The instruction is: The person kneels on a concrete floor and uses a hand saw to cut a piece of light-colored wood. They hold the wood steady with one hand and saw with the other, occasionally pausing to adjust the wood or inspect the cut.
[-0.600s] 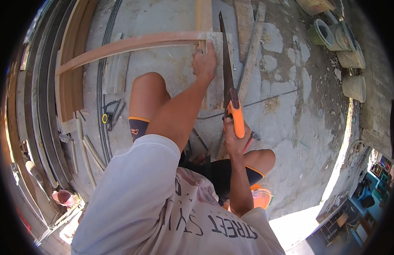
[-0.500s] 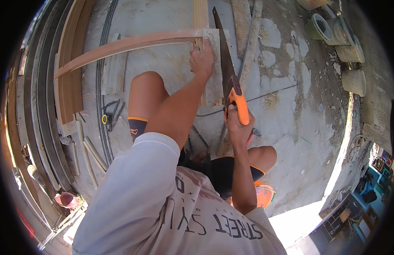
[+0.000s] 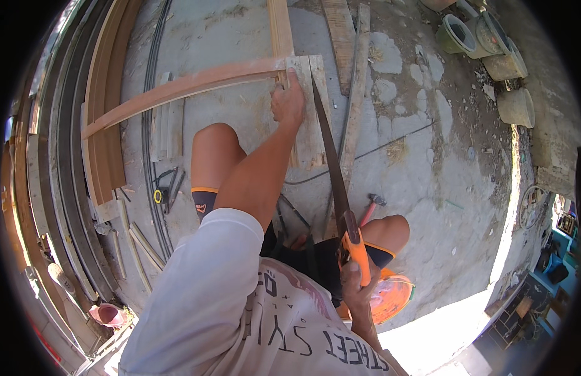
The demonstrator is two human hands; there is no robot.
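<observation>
My right hand [image 3: 358, 279] is closed around the orange handle of a handsaw [image 3: 332, 164], close to my right thigh. The saw's dark blade points away from me, its tip lying along the right side of a short pale board [image 3: 307, 116]. With fingers curled and thumb extended, my left hand [image 3: 288, 101] grips the right end of a long reddish wooden strip [image 3: 190, 83] where it meets that board. The strip runs left onto stacked brown planks [image 3: 107, 150]. Beyond the joint, another timber piece [image 3: 279, 28] extends away. My palm hides part of the joint.
A hammer [image 3: 373, 207] lies beside my right knee, near an orange basin [image 3: 394, 294]. Loose planks [image 3: 353, 94] rest ahead on the concrete. Several buckets [image 3: 458, 34] line the far right. A yellow-black tape measure [image 3: 158, 196] and metal bars [image 3: 68, 150] are at left.
My right hand has drawn the saw back toward my body, so its tip has slid from beyond the board to beside it. The left hand keeps its hold on the strip.
</observation>
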